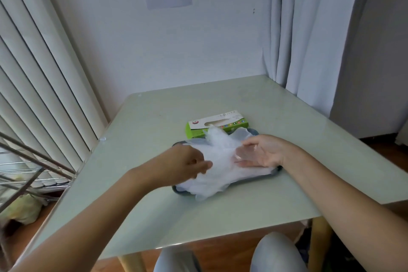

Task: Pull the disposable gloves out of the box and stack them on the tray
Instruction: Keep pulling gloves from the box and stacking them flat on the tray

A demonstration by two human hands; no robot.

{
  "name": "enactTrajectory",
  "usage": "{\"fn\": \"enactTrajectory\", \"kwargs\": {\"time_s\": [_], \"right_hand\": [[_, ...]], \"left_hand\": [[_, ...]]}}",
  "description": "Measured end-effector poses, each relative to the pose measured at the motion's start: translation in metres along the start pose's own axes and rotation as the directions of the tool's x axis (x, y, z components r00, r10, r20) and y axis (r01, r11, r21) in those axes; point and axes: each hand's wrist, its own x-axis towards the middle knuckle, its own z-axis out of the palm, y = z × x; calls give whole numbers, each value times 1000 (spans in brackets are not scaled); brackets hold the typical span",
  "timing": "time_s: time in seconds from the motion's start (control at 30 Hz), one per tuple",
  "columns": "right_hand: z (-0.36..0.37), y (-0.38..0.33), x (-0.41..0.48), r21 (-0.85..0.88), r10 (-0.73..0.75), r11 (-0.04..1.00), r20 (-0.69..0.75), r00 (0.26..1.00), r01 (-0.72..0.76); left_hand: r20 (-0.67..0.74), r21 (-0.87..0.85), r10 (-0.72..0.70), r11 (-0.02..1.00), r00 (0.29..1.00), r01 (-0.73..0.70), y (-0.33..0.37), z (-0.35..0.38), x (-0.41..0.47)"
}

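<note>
A green and white glove box (217,125) lies flat on the table just behind a grey tray (274,170). A heap of thin clear disposable gloves (217,174) covers most of the tray and hangs over its front edge. My left hand (184,164) is at the heap's left side, fingers curled and pinching the film. My right hand (263,152) lies over the heap's right side with fingers straight, some of them under a layer of clear film.
The pale green table (254,205) stands in a corner, with the wall behind it and a curtain (309,40) at the back right. Vertical blinds (33,73) and a metal rack (26,168) are to the left. My knees show below the table's front edge.
</note>
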Motion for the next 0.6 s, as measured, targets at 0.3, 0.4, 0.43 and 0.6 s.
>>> {"fn": "enactTrajectory", "kwargs": {"time_s": [0.3, 0.4, 0.43, 0.6], "right_hand": [[-9, -6, 0, -194, 93, 976, -23, 995, -95], [-6, -5, 0, -226, 37, 973, -33, 999, -44], [-6, -5, 0, -237, 21, 971, -38, 999, -29], [-6, 2, 1, -161, 33, 986, -43, 999, -40]], "left_hand": [[-198, -20, 87, 995, 976, -93, -4, 18, 27], [-238, 40, 136, 991, 962, -130, 2, 31, 36], [-234, 52, 135, 991, 963, -126, 3, 35, 39], [-34, 112, 76, 991, 997, -72, 8, 47, 48]]}}
